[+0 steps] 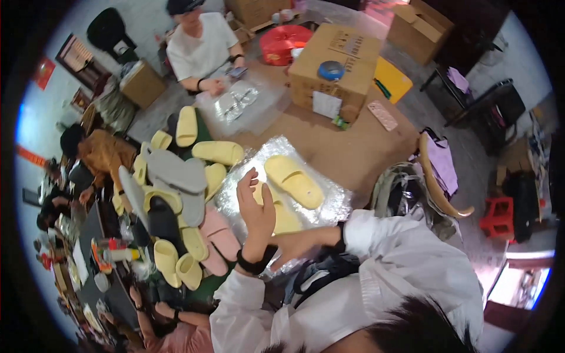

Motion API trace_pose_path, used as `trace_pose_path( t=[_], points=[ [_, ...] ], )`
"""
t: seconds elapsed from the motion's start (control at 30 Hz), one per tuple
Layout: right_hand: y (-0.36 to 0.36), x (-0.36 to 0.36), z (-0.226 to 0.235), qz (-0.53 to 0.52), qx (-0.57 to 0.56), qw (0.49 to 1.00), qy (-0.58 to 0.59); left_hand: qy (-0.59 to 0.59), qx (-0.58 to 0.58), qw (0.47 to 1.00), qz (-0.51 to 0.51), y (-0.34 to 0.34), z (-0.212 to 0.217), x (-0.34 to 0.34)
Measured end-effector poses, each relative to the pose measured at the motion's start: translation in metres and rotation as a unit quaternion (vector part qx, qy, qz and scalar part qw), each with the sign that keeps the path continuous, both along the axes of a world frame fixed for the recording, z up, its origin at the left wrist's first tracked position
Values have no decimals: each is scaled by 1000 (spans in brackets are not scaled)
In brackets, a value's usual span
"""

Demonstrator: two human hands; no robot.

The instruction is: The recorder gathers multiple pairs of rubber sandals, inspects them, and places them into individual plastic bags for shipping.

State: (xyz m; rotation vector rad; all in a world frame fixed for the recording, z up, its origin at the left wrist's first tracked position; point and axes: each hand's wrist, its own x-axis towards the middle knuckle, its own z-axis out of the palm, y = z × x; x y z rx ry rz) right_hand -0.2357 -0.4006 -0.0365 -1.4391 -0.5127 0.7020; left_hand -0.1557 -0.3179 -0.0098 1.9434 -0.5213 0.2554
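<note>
My left hand, with a black band on its wrist, is raised over a sheet of clear plastic bags, and its fingers curl onto a yellow slipper lying there. A second yellow slipper rests just beyond it on the same plastic, sole down and apart from both hands. My right hand reaches across from the right in a white sleeve. It lies low beside my left wrist with its fingers stretched out, and nothing shows in it.
A heap of yellow, grey, pink and black slippers lies to the left. A person in a white shirt sits beyond with plastic bags. A cardboard box carries a blue tape roll. Other people work at the left.
</note>
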Motion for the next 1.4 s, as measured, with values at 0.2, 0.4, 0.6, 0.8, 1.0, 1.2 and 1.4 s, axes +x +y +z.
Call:
trace_pose_path(
  t=[0.2, 0.4, 0.6, 0.8, 1.0, 1.2, 1.4],
  points=[
    [18, -5, 3, -15, 131, 991, -8, -290, 202, 925, -143, -16, 38, -19],
    [28, -13, -20, -110, 148, 980, -76, -178, 134, 967, -126, -21, 31, -16],
    [-30, 11, 1, -214, -52, 970, -107, 37, 304, 949, -71, 33, -47, 0],
    [-50, 52, -15, -377, -10, 917, -133, 371, 33, 834, -406, -21, -92, -71],
    [-20, 50, -85, -309, -190, 892, -268, 563, 30, 728, -390, -13, -101, -70],
    [-8, 40, -161, -253, -356, 859, -266, 498, 4, 791, -354, 16, -163, -88],
    [-26, 28, -151, -288, -438, 832, -182, 184, 406, 835, -322, 58, -183, -101]
  ],
)
